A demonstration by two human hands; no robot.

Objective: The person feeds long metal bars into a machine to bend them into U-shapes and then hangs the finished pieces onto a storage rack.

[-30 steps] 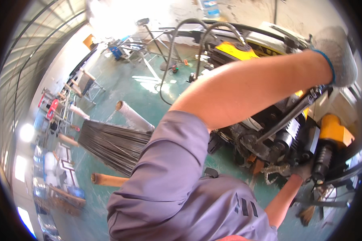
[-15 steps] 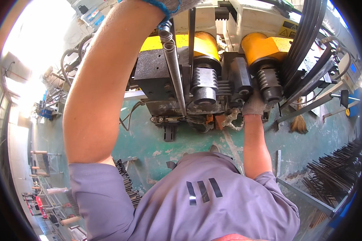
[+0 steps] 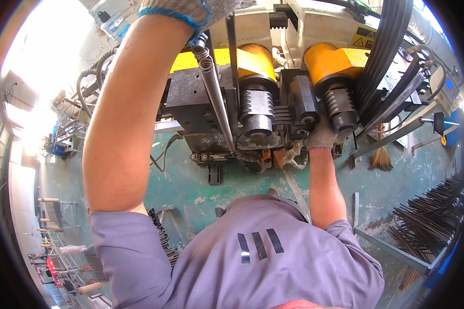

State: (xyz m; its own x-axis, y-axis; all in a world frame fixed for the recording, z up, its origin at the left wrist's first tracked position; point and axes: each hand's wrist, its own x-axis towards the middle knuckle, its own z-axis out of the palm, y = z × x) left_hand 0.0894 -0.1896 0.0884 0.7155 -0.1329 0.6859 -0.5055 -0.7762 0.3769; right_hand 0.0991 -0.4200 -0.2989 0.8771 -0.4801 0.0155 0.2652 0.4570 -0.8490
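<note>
My left hand (image 3: 206,9), in a grey knit glove with a blue cuff, is raised at the top edge of the head view. Its fingers run out of the picture, close to the top of a dark upright bar (image 3: 233,62) and a coil spring (image 3: 209,77). My right hand (image 3: 322,133), also gloved, reaches into the machine between a black block (image 3: 304,100) and the right ribbed metal cylinder (image 3: 341,109). Machine parts hide its fingers. Further left sits a matching ribbed cylinder (image 3: 258,110). Yellow housings (image 3: 322,59) stand behind both cylinders.
Long dark bars (image 3: 386,51) slant upward at the machine's right. A broom (image 3: 381,158) rests on the green floor behind a metal frame. Piles of thin dark rods (image 3: 428,221) lie at the right, with more rods (image 3: 162,232) beside my left sleeve. Hoses (image 3: 90,77) curve at the left.
My left hand has come lower and slightly left, so more of its glove shows. The right hand stays among the machine parts. The whole view has shifted a little.
</note>
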